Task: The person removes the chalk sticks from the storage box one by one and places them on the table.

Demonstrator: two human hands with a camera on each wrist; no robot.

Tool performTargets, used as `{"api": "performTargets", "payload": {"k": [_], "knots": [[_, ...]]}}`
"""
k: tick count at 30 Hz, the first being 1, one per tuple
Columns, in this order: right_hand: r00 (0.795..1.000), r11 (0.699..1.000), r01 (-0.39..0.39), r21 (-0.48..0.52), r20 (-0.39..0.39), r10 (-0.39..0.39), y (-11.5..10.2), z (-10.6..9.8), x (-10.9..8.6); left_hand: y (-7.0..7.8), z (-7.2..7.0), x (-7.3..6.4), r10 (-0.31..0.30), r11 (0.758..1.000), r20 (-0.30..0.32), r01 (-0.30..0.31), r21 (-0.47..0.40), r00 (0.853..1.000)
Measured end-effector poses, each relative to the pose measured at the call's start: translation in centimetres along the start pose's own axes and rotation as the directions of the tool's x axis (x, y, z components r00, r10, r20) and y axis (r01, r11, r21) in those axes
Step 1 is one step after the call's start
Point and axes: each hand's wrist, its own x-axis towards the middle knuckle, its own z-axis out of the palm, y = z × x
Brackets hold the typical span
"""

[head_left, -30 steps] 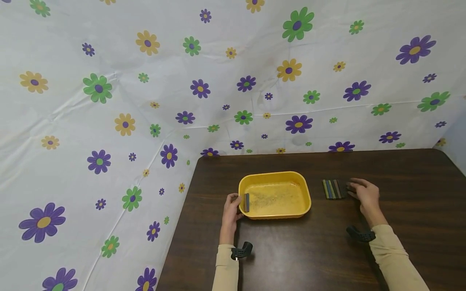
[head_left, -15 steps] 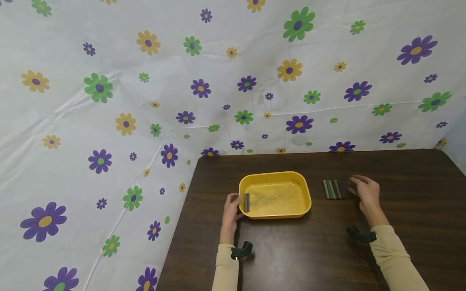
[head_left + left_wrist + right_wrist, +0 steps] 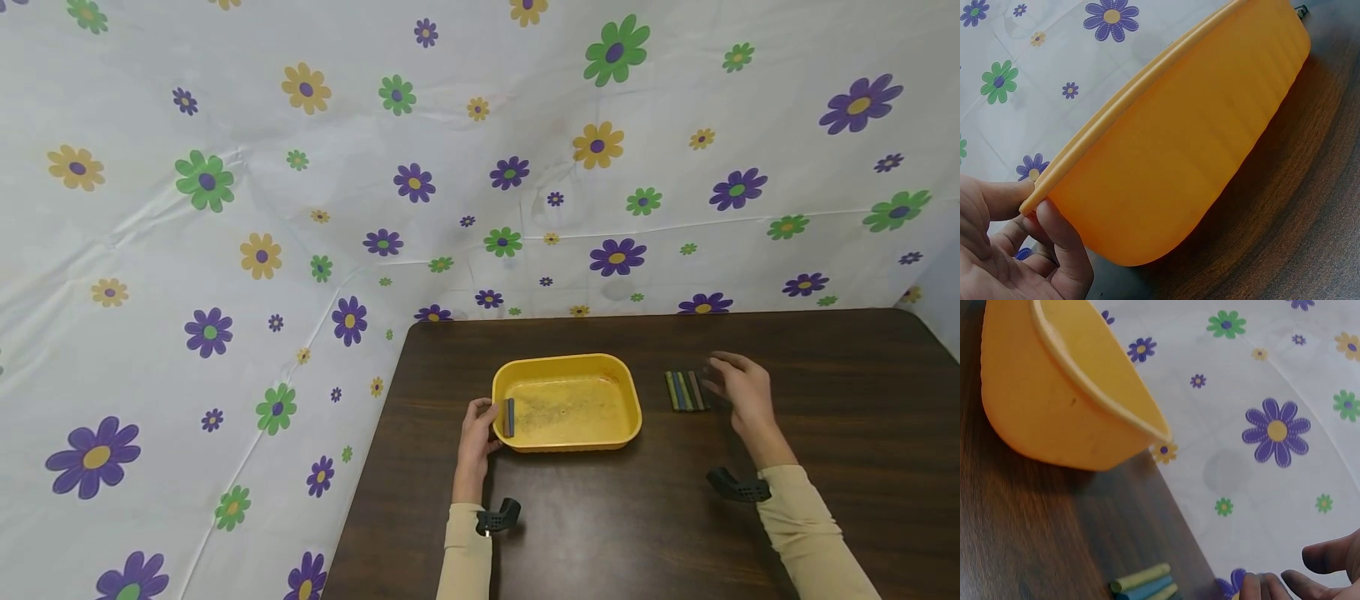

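Observation:
My left hand [image 3: 476, 429] pinches the left rim of a yellow plastic tub [image 3: 1166, 144] between thumb and fingers. Inside the tub, along its left end, lie a brown and a dark blue chalk stick [image 3: 511, 417], side by side. To the tub's right is a row of several chalk sticks [image 3: 682, 392] in yellow-green, blue, brown and dark shades. Just right of that row hovers my right hand [image 3: 747, 398], its fingers loosely bent. The right wrist view shows a gap between its thumb [image 3: 1329, 556] and fingers, which have dark smudges; no stick shows there.
Everything stands on a dark wood-grain table [image 3: 600, 517]. A white flower-print sheet [image 3: 442, 142] hangs behind the table and along its left side. Dark wrist-worn cameras sit on both wrists.
My right hand pulled slightly away from the right end of the chalk row, then came back left and a little up over it. The left hand and the tub have stayed put.

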Motion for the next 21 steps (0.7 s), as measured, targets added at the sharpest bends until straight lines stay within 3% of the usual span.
{"api": "performTargets", "payload": {"k": [12,21], "knots": [[0.995,0.998,0.028,-0.056,0.102,-0.023,-0.4,2.4,-0.8,-0.2,0.0,0.1,0.005,1.0,-0.007,-0.005,0.004,1.0],[0.991,0.994,0.054,-0.092,0.129,-0.042,-0.6,4.2,-1.4,0.0,0.0,0.1,-0.025,1.0,-0.018,0.025,-0.006,1.0]]}}
